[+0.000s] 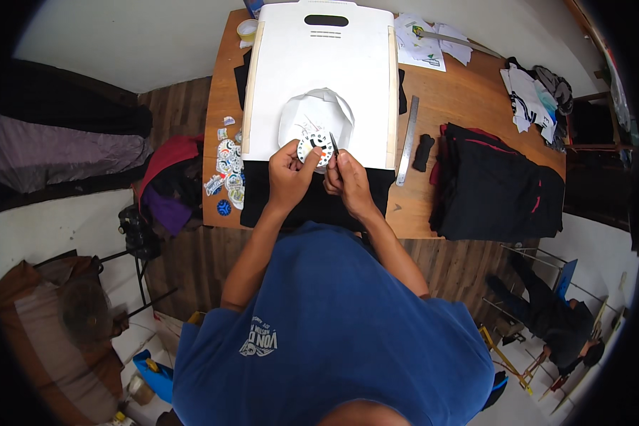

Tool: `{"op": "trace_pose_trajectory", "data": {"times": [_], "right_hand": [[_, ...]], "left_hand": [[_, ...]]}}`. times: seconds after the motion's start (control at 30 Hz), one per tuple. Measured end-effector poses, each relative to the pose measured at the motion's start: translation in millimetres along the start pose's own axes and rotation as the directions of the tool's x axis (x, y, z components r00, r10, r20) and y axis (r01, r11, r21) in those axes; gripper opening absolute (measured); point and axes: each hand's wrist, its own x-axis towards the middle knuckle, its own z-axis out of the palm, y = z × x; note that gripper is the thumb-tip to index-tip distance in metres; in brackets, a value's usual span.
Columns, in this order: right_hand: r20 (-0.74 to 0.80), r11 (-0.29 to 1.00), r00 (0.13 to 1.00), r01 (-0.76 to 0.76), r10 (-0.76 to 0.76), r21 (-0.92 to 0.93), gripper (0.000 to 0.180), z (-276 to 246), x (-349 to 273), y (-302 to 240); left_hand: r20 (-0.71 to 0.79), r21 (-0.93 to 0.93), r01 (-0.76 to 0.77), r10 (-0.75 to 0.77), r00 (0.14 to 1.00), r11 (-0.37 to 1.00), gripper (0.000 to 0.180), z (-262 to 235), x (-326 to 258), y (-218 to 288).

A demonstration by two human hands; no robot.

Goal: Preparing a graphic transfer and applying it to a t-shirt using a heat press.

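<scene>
- Two hands meet over the white board point(319, 71)'s 6 o'clock edge.
- left hand point(289, 174) pinches a round printed sticker point(315, 147), steadying it.
- right hand point(348, 177) grips a thin blade point(334, 143) at the sticker's 3 o'clock edge.
- steel ruler point(407, 140) parked at 3 o'clock.

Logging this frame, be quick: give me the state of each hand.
Left hand: closed on a round printed sticker, pinching its edge.
Right hand: closed on a thin dark blade tool, tip at the sticker.

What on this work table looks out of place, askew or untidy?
The stickers lie in a loose jumble at the table's left edge, some overlapping. The metal ruler sits at a slant beside the white board. Nothing looks spilled or damaged.
</scene>
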Motion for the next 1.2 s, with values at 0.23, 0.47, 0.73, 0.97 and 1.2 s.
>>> {"op": "trace_pose_trajectory", "data": {"times": [0.23, 0.47, 0.73, 0.97, 1.2], "right_hand": [[-0.110, 0.995, 0.991, 0.069, -0.077, -0.071, 0.035, 3, 5, -1], [-0.159, 0.980, 0.984, 0.054, -0.085, -0.191, 0.023, -2, 10, -6], [-0.253, 0.994, 0.962, 0.107, -0.104, -0.001, 0.017, -2, 11, 1], [-0.244, 0.981, 0.961, 0.093, -0.133, -0.169, 0.018, -7, 12, -5], [-0.267, 0.940, 0.960, -0.012, -0.085, -0.342, 0.017, -3, 9, -6]], "left_hand": [[0.013, -0.013, 0.015, -0.015, 1.000, 1.000, 0.008, -3, 0, -7], [0.083, 0.041, 0.026, -0.029, 0.996, 0.999, 0.008, -9, -3, -9], [0.118, -0.021, 0.035, -0.033, 0.992, 0.999, 0.013, -5, -4, -5], [0.105, 0.014, 0.048, -0.049, 0.993, 0.999, 0.011, -12, -1, -21], [0.101, 0.067, 0.040, -0.047, 0.994, 0.997, 0.008, -15, 0, -21]]}}
